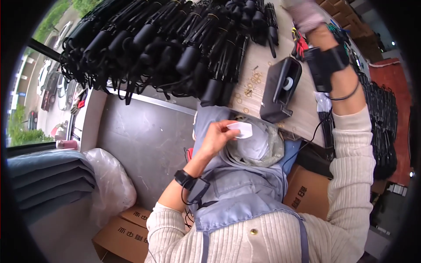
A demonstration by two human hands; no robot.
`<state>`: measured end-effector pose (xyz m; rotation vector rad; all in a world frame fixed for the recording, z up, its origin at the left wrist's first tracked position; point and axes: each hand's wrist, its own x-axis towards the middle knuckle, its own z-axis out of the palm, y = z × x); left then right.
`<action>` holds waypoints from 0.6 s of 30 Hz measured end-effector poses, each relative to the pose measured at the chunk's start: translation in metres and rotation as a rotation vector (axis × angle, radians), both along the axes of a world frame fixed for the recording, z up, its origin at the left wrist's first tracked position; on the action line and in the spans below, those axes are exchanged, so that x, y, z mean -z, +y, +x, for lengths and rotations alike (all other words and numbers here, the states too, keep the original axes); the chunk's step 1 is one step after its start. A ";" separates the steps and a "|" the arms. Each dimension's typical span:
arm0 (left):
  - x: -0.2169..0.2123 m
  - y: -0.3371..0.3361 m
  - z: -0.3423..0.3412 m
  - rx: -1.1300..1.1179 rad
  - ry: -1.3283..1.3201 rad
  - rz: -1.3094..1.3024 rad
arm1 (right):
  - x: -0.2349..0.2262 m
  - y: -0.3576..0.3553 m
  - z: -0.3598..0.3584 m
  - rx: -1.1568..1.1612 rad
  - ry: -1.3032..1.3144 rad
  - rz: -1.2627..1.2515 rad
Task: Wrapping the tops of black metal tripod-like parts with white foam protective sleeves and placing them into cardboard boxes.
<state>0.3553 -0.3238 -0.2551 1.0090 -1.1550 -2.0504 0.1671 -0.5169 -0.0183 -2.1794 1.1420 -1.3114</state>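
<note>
My left hand (218, 136) is closed on a small white paper piece (241, 129), pinched between thumb and fingers above my lap. Just beneath it, an open plastic bag (276, 151) with white contents rests on my lap. My right hand (305, 16) reaches to the far right of the table and is smeared by motion, so its fingers cannot be read. Near that wrist lie red-handled tools (300, 47). Between the two hands stands a black tape-dispenser-like device (280, 90) with a pale round part. Loose rubber bands (252, 83) are scattered beside it.
Bundled black cables with adapters (149, 39) are piled across the table's left side and hang over its edge. More black bundles (379, 118) stand at the right. Cardboard boxes (125, 236) sit low at left, beside a clear plastic bag (112, 179). A window is at left.
</note>
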 end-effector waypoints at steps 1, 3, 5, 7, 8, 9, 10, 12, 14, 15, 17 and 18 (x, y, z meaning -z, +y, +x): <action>-0.007 -0.003 0.003 0.059 -0.009 -0.024 | -0.001 0.009 0.000 0.015 -0.063 0.018; -0.009 0.003 0.005 0.098 -0.034 -0.038 | 0.001 0.025 0.010 0.005 -0.218 0.049; -0.001 0.010 0.015 -0.002 -0.051 -0.039 | 0.004 0.098 0.056 -0.048 -0.389 0.092; -0.004 0.017 0.008 -0.016 -0.042 -0.055 | -0.017 0.184 0.036 -0.046 -0.533 0.097; -0.021 0.017 -0.013 -0.075 0.056 -0.054 | -0.059 0.240 -0.060 0.009 -0.557 0.056; -0.029 0.019 -0.030 -0.164 0.102 -0.038 | -0.065 0.251 -0.061 0.031 -0.632 0.034; -0.030 0.022 -0.033 -0.295 0.129 -0.010 | -0.041 0.270 -0.054 0.099 -0.661 0.193; -0.033 0.030 -0.042 -0.264 0.065 -0.254 | 0.040 0.318 -0.047 0.577 -0.593 0.460; -0.039 0.037 -0.054 -0.198 -0.032 -0.738 | 0.069 0.326 -0.021 0.560 -0.648 0.659; -0.044 0.042 -0.059 -0.175 -0.030 -0.739 | 0.086 0.330 -0.013 0.559 -0.744 0.664; -0.059 0.053 -0.066 -0.116 -0.028 -0.627 | 0.110 0.335 -0.010 0.555 -0.612 0.670; -0.066 0.056 -0.070 -0.086 -0.028 -0.573 | 0.118 0.338 -0.012 0.528 -0.466 0.679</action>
